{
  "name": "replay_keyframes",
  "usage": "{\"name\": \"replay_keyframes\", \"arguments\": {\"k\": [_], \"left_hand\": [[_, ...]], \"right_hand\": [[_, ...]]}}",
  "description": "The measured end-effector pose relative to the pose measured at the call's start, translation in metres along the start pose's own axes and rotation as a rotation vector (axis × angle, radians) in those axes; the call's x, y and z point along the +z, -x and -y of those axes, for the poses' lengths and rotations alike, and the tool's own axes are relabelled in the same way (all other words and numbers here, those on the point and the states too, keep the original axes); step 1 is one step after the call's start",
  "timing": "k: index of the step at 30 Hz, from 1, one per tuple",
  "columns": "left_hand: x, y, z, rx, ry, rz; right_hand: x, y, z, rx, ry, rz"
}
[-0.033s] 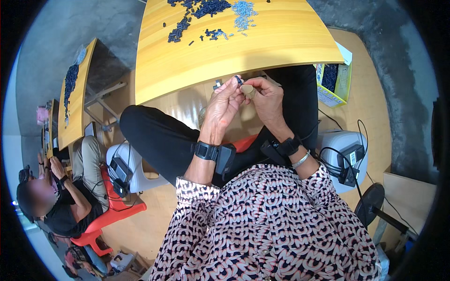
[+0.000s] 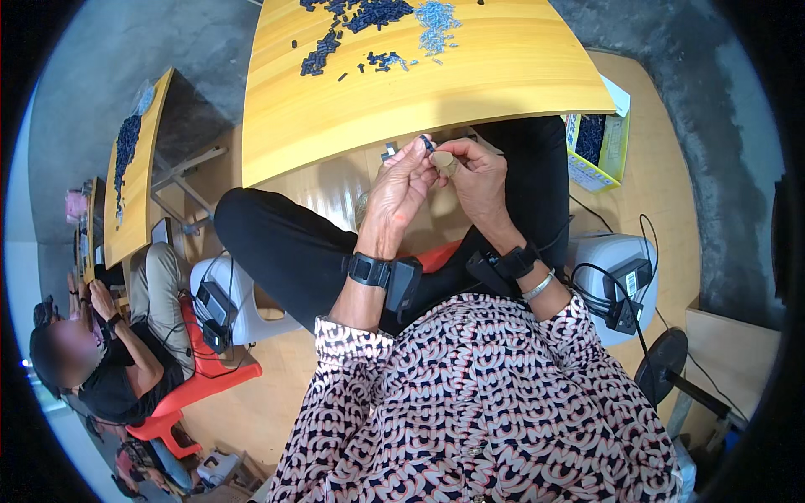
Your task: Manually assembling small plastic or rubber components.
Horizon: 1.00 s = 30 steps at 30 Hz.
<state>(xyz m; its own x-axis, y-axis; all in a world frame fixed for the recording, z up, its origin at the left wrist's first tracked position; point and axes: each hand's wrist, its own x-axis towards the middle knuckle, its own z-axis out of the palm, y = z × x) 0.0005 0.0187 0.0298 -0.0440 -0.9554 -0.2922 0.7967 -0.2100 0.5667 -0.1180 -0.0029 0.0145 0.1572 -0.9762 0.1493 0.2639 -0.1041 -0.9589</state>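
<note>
Just past the table's near edge, my left hand (image 2: pixel 397 191) pinches a small dark cylindrical piece (image 2: pixel 428 145) between thumb and fingertips. My right hand (image 2: pixel 484 184) meets it from the right, its fingers closed at a small tan, rounded object (image 2: pixel 444 163) whose kind I cannot make out. The fingertips of both hands almost touch, so the join between the two small things is hidden. On the far part of the table lie a pile of dark cylindrical pieces (image 2: pixel 377 14) and a pile of small pale blue-grey pieces (image 2: pixel 435 27).
The yellow wooden table (image 2: pixel 402 101) reaches over my lap. At its right corner stands a yellow-and-white box (image 2: pixel 619 149) with dark pieces inside. White stools (image 2: pixel 587 251) with cables and black boxes flank me. A co-worker (image 2: pixel 126 369) sits at another table (image 2: pixel 155 159) on the left.
</note>
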Motion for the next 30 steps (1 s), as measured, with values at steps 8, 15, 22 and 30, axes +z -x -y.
{"name": "replay_keyframes", "arguments": {"k": [8,15,22,30], "left_hand": [[-0.005,-0.002,0.0,-0.004,-0.003,0.003],[-0.008,-0.003,-0.001,-0.02,0.05,0.055],[-0.011,-0.004,-0.002,-0.039,0.028,0.061],[-0.018,-0.01,0.0,-0.065,-0.003,0.043]], "right_hand": [[0.003,0.002,-0.002,0.017,0.024,-0.026],[0.003,0.0,-0.006,0.039,0.04,-0.038],[0.007,0.001,-0.004,0.078,-0.025,-0.044],[0.006,0.001,-0.008,0.081,-0.037,-0.048]]}}
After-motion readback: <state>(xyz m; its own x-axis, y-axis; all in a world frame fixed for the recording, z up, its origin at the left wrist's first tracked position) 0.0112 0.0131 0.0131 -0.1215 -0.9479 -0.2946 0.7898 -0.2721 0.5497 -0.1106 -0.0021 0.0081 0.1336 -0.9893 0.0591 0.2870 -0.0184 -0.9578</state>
